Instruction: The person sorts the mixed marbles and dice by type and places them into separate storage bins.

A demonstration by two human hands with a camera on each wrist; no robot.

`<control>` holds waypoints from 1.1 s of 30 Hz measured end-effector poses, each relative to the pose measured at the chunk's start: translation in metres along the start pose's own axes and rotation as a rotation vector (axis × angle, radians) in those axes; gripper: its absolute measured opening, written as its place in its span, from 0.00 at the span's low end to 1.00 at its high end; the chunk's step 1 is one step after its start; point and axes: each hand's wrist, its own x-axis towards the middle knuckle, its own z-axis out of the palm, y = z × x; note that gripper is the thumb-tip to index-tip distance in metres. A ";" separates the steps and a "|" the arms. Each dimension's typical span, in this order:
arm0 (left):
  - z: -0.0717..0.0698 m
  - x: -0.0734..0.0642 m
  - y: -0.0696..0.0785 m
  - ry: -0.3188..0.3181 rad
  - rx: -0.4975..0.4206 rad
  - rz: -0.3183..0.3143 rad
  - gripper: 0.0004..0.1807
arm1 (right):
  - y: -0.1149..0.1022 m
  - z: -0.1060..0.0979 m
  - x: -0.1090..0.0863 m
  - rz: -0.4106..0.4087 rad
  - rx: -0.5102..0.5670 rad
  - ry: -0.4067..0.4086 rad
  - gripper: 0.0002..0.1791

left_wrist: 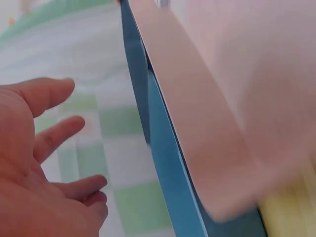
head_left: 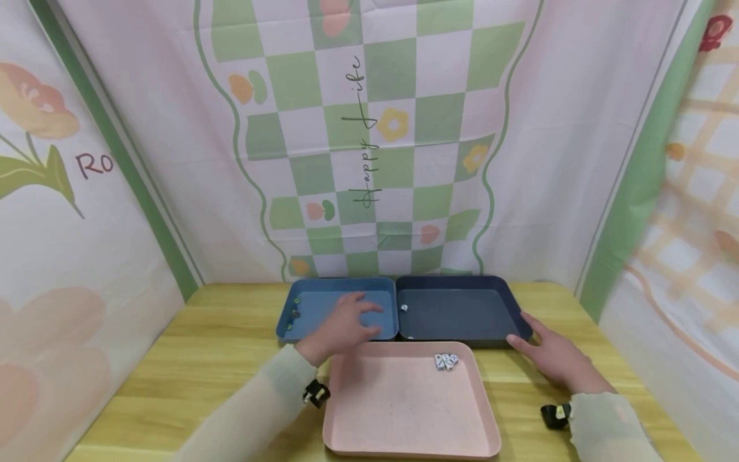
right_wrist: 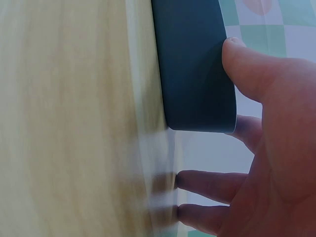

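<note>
the blue tray [head_left: 316, 299] and the navy tray [head_left: 456, 314] stand side by side along the far edge of the counter [head_left: 231, 346], their long axes running left to right. in front of them, across the seam between the two, sits the pink tray [head_left: 404, 410], its far rim just beside their near walls. wooden surface runs on to either side of the trays, with a strip between the pink tray and the right hand [head_left: 557, 356].

the left hand [head_left: 344, 324] is over the right part of the blue tray, fingers spread wide and holding nothing. the right hand is at the navy tray's near right corner, thumb and forefinger set around it in a narrow grip.

the white dice [head_left: 446, 362] are bunched in the pink tray's far right corner; which way their faces point is too small to tell. a lone white die [head_left: 404, 308] lies near the navy tray's left wall, and small green pieces [head_left: 296, 314] run in a front-to-back line by the blue tray's left wall.

the left wrist view bares the palm, hidden from the head view; the right wrist view shows the thumb on the navy rim and two lower fingertips by the wood.
</note>
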 end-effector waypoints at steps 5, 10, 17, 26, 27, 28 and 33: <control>0.017 0.005 0.034 -0.069 0.027 0.075 0.20 | 0.001 -0.001 0.001 0.008 -0.003 -0.004 0.52; 0.037 0.013 0.056 -0.110 0.096 0.184 0.16 | 0.001 -0.002 0.001 0.009 0.006 -0.006 0.53; 0.069 0.028 0.063 -0.141 0.218 0.277 0.13 | 0.001 -0.001 0.001 0.009 0.015 -0.007 0.53; 0.092 0.032 0.059 -0.150 0.259 0.351 0.14 | 0.003 0.000 0.000 0.017 0.017 -0.011 0.53; 0.094 0.032 0.058 -0.148 0.264 0.353 0.13 | 0.003 0.001 0.000 0.017 0.018 -0.008 0.53; 0.095 0.032 0.057 -0.149 0.270 0.351 0.13 | 0.003 0.001 0.000 0.016 0.017 -0.006 0.53; 0.099 0.031 0.055 -0.126 0.314 0.336 0.11 | 0.004 0.001 -0.001 0.021 0.024 -0.008 0.53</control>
